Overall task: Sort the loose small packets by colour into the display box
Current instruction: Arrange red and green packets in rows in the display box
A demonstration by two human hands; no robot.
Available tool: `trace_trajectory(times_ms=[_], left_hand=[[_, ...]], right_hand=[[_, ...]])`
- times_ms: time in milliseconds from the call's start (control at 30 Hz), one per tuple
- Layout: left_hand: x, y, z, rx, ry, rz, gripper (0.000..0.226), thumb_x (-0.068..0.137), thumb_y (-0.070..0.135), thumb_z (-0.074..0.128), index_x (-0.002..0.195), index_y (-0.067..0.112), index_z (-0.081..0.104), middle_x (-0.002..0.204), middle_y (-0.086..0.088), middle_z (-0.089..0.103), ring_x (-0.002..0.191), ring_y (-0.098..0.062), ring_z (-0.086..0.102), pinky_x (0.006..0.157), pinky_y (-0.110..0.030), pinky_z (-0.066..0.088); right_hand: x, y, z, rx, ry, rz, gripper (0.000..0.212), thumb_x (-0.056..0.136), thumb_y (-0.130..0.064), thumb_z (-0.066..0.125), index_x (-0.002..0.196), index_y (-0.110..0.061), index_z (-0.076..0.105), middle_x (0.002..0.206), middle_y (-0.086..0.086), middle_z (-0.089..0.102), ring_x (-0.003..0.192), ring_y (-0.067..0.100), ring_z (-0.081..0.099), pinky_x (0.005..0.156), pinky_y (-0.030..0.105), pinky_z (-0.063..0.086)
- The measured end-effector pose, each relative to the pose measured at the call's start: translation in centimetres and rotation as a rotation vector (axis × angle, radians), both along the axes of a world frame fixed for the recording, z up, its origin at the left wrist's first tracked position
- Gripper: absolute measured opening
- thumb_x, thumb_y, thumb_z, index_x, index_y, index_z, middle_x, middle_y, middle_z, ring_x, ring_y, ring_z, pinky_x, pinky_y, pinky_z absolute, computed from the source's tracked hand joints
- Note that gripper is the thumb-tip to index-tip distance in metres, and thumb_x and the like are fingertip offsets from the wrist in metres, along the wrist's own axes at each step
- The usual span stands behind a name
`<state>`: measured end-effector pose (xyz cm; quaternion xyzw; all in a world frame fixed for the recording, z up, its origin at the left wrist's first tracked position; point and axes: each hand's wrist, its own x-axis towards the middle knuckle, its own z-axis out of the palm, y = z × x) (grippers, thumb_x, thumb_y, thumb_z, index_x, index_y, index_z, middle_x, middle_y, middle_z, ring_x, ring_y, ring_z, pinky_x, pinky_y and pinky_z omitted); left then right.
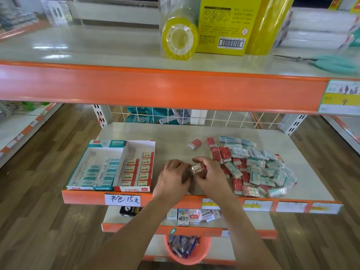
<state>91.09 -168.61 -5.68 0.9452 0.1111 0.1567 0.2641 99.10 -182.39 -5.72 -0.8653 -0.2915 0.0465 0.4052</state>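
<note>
Beside the display box [116, 168], both hands' fingers [202, 162] hold a red packet [198, 168]

Hiding most of its own fingers under the palm: left hand [174, 177], grip unreadable. Covering part of a small red-and-white wrapped packet [198, 168]: right hand [209, 175]. Burying lower packets from sight: jumbled heap of red and teal packets [257, 168]. Running off the right edge: teal-handled scissors [329, 63] and a yellow-and-white price label [340, 97], handwriting blurring. Blurring past reading: small print on the tall yellow cardboard box [224, 26], top cropped.
</note>
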Motion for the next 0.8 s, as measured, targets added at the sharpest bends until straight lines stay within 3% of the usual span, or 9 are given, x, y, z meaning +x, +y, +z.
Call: trace_trajectory(times_ms=[100,200,367,600,800], left_hand=[[0.06,-0.03,-0.01,0.001,0.014,0.018,0.03,0.088,0.028,0.054,0.117,0.023,0.062,0.117,0.007,0.054,0.119,-0.011,0.039,0.084,-0.03,0.048],[0.01,-0.08,0.09,0.006,0.003,0.024,0.029,0.089,0.025,0.053,0.117,0.022,0.061,0.118,0.007,0.052,0.12,-0.01,0.037,0.086,-0.029,0.046],[-0.01,-0.12,0.18,-0.001,0.019,0.038,0.038,0.089,0.024,0.052,0.126,0.017,0.055,0.125,0.005,0.05,0.125,-0.011,0.034,0.095,-0.033,0.046],[0.01,-0.2,0.27,0.01,0.048,0.069,0.038,0.088,0.026,0.054,0.125,0.018,0.056,0.127,0.005,0.048,0.127,-0.012,0.033,0.096,-0.035,0.046],[-0.04,-0.23,0.3,0.011,0.034,0.064,0.037,0.09,0.024,0.051,0.126,0.019,0.056,0.127,0.004,0.049,0.127,-0.014,0.033,0.097,-0.035,0.045]], right_hand=[[-0.07,0.19,-0.39,-0.045,-0.07,-0.069,0.045,0.081,-0.009,0.06,0.124,-0.021,0.061,0.12,-0.009,0.06,0.115,0.013,0.044,0.087,0.006,0.031],[-0.17,0.37,-0.49,-0.054,-0.094,-0.083,0.041,0.081,-0.013,0.064,0.121,-0.018,0.063,0.119,-0.007,0.06,0.112,0.015,0.045,0.088,0.014,0.031],[-0.01,0.51,-0.43,0.014,-0.05,-0.068,0.032,0.082,-0.019,0.066,0.114,-0.016,0.066,0.112,-0.01,0.059,0.102,0.008,0.057,0.09,0.025,0.05],[-0.1,0.34,-0.35,-0.023,-0.007,-0.042,0.046,0.08,-0.029,0.067,0.126,-0.025,0.06,0.122,-0.012,0.056,0.105,0.003,0.055,0.091,0.018,0.044],[-0.01,0.32,-0.6,-0.033,-0.043,-0.017,0.044,0.085,-0.028,0.067,0.128,-0.026,0.059,0.122,-0.012,0.059,0.112,0.009,0.053,0.097,0.03,0.047]])
